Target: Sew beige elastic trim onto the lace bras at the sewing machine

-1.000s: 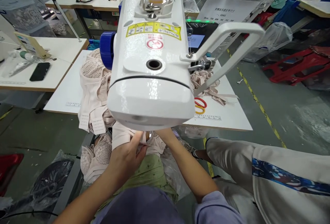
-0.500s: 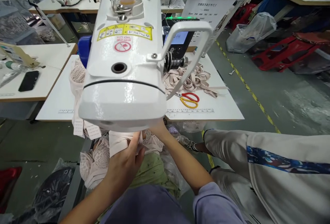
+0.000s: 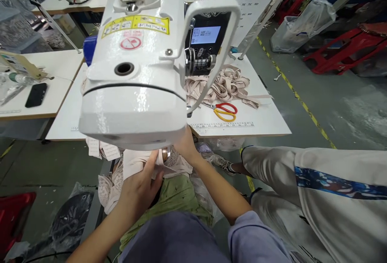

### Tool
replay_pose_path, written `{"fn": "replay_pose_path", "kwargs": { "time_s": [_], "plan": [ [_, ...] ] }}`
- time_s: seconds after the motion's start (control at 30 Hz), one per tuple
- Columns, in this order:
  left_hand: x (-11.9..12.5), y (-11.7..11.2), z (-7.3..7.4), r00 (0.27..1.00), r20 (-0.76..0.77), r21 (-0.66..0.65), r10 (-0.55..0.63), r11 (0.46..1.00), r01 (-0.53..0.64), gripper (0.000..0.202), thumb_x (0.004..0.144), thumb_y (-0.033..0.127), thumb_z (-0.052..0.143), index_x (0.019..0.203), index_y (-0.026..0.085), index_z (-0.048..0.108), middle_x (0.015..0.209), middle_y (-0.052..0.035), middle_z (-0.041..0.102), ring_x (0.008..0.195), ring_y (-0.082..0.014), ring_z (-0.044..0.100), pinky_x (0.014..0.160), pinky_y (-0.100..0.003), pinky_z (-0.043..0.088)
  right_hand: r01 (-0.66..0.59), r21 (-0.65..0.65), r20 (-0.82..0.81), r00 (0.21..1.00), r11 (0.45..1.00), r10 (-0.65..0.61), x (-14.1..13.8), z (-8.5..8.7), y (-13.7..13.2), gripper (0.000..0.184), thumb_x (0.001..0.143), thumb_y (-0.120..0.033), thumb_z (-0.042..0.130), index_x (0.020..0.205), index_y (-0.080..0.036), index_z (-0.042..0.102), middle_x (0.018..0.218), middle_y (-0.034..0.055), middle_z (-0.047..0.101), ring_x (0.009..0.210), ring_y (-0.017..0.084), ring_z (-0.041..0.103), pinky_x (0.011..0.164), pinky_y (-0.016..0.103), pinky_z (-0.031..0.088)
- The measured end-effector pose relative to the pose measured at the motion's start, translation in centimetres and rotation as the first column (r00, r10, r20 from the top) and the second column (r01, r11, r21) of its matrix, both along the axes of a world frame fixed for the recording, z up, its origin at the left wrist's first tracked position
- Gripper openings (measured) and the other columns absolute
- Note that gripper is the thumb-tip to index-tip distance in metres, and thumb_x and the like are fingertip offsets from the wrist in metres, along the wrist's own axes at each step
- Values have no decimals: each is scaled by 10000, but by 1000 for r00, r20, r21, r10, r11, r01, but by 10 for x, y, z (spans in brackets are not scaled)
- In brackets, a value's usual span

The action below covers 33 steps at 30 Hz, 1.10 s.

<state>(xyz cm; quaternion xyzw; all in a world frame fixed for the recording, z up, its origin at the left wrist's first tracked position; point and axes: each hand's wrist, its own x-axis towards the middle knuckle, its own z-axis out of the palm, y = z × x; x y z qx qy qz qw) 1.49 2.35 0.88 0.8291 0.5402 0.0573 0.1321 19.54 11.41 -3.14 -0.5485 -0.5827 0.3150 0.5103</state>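
A white sewing machine fills the middle of the view and hides its needle area. Below its front edge my left hand grips a beige bra, thumb and fingers closed on the cloth. Reaching up to the right side of the machine head, my right hand has its fingers hidden behind the machine, so what they hold does not show. Lace bra cups hang beside my left hand, over green cloth on my lap.
Scissors with red and yellow handles lie by a heap of beige straps on the white table. A control screen stands behind. At right is another person's leg. A phone lies on the left table.
The camera view has shifted, so the machine sits further left and the control screen shows more fully. A metal piece now shows beside my left fingers. Both hands stay near the machine.
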Motion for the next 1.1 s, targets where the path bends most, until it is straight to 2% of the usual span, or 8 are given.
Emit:
{"fn": "replay_pose_path", "kwargs": {
  "time_s": [0.37,0.47,0.57,0.67,0.73,0.87,0.97,1.1],
  "plan": [
    [-1,-5,-14,993,117,140,13,990,-30,794,1000,430,438,1564,72,8,974,-165,748,439,-159,621,425,-245,408,-41,-128,-357,934,991,-8,5,-31,-74,351,964,-535,476,1101,-215,524,1015,71,625,815,164,599,761,296,517],
    [10,-24,-21,996,58,319,-61,947,40,851,994,381,473,1570,57,-64,1262,-287,648,756,-256,749,608,-303,557,-83,-110,-267,962,990,51,4,-27,-103,390,957,-560,479,1111,-208,551,1056,83,634,951,200,620,865,335,508],
    [26,-55,-26,971,-21,433,-240,873,225,887,977,346,522,1578,30,-48,1402,-307,542,1237,-371,610,975,-433,537,-119,-179,-203,976,977,82,1,-16,-126,388,928,-553,539,1086,-205,606,998,64,667,943,214,620,848,335,503],
    [29,-80,-28,950,64,316,-306,909,271,903,970,355,538,1583,39,-44,1357,-279,594,1282,-359,578,1003,-439,531,-103,-308,-345,939,946,-10,1,-6,-141,368,925,-550,539,952,-198,643,875,37,670,800,188,604,731,299,505],
    [20,-84,-25,932,250,88,-262,965,248,901,967,360,546,1585,68,-40,1140,-200,729,1018,-287,725,812,-358,605,-125,-376,-450,891,918,-63,4,-4,-147,376,894,-562,585,898,-192,653,827,28,655,741,172,585,669,277,490],
    [-5,-67,-7,851,517,-217,-86,949,228,408,974,282,527,1367,177,502,759,-10,740,591,-138,679,560,-217,533,-228,-442,-555,829,868,-64,12,-5,-153,400,848,-577,648,804,-179,641,703,1,583,610,130,503,555,242,411],
    [-10,-48,13,805,566,12,-178,978,208,258,983,250,486,1203,171,595,1028,-103,739,928,-195,707,808,-305,565,-383,-426,-560,823,820,94,18,-1,-151,396,889,-563,603,807,-177,642,681,-8,566,587,117,478,547,236,388],
    [4,-26,16,776,364,103,-515,851,516,343,1005,270,395,1244,119,590,1187,-188,683,1196,-267,612,1047,-457,469,-638,-337,-339,768,692,543,23,6,-145,325,962,-453,515,843,-189,663,746,1,631,661,132,550,610,242,418]
  ]
}}
